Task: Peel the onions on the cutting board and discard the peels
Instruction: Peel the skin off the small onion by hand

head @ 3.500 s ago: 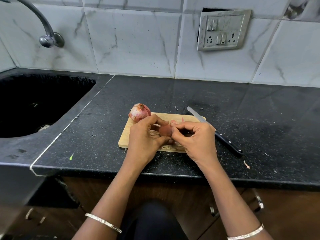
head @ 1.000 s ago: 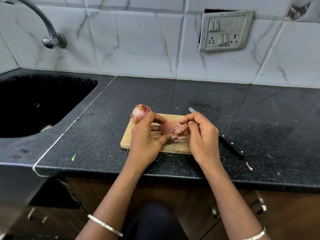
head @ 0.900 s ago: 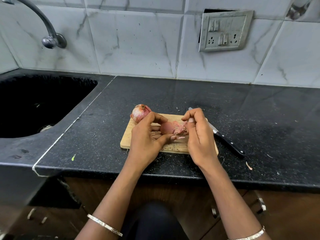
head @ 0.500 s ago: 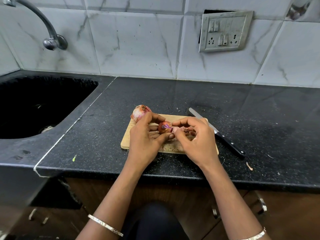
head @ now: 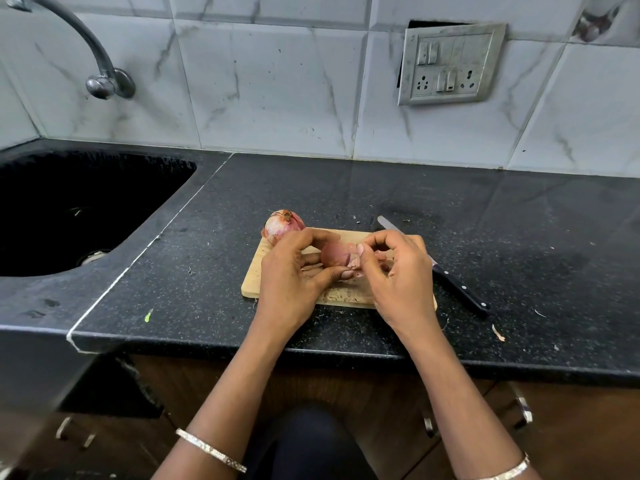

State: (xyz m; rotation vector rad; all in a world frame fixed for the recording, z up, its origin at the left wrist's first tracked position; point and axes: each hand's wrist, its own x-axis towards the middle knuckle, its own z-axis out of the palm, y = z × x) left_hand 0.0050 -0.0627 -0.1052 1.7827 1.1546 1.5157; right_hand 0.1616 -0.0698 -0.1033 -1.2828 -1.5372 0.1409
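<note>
- My left hand (head: pixel 287 282) was curled round the small onion (head: pixel 333 253), thumb beneath and fingers over the top, holding it just above the cutting board (head: pixel 252 284).
- My right hand (head: pixel 403 282) pinched a loose flap of peel (head: pixel 353 262) on the onion's right side between thumb and forefinger, and the other fingers were bent in toward the palm.
- The second onion (head: pixel 282 225), dry skin on, sat at the board's far left corner, just beyond my left knuckles.
- The knife (head: pixel 460 289) lay on the counter just right of the board, blade pointing away and black handle toward me, its middle hidden behind my right hand.
- The board lay on the black speckled countertop (head: pixel 346 188), near the front edge.
- A pale scrap of peel (head: pixel 497 332) lay on the counter right of the knife handle, and a green fleck (head: pixel 149 315) lay well to the left of the board.
- The dark sink (head: pixel 69 209) was set into the counter at the left, with the tap (head: pixel 86 46) above it.
- A switch panel (head: pixel 450 64) was fixed to the tiled wall at the far right.
</note>
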